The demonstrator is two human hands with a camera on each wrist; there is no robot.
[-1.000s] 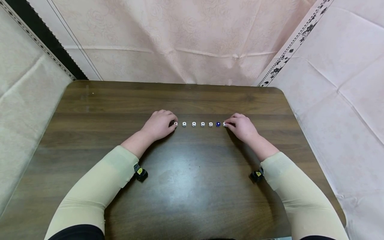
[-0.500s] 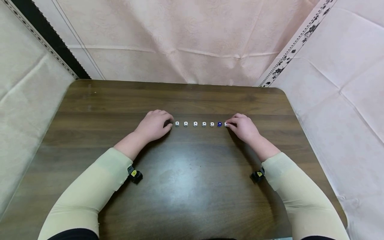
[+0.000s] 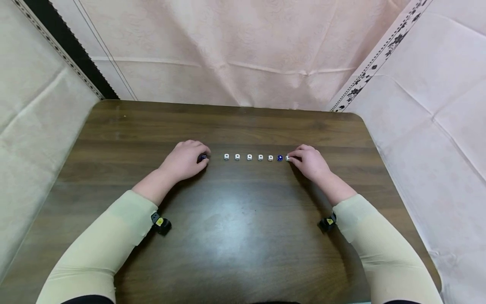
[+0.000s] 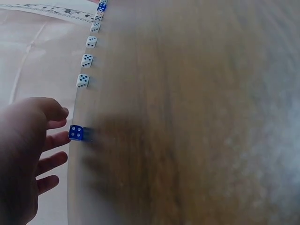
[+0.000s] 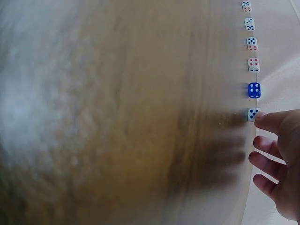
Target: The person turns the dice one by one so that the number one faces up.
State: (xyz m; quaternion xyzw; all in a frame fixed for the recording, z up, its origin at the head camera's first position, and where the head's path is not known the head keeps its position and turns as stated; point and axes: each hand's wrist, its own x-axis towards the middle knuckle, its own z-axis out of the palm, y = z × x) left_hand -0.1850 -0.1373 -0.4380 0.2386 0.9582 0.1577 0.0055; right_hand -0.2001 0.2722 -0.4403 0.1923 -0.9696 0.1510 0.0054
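Note:
In the head view, several small white dice and one blue die (image 3: 279, 158) stand in a row across the brown table (image 3: 228, 202). My right hand (image 3: 309, 162) pinches the white die (image 5: 253, 114) at the row's right end, next to that blue die. Farther left, past a gap from the leftmost white die (image 4: 83, 81), sits a second blue die (image 4: 76, 132). My left hand (image 3: 186, 160) is around this one, its thumb and fingers loosely bent. In the left wrist view the thumb tip is apart from it, and four white pips face the camera.
Pale pink cloth (image 3: 243, 50) hangs behind the table's far edge, and white cloth (image 3: 429, 105) borders the right side. A black camera (image 3: 161, 226) is strapped to the left wrist, another camera (image 3: 326, 223) to the right.
My left hand has come away from the leftmost white die and moved left, to the separate blue die now showing between thumb and fingers. My right hand keeps its pinch on the end white die.

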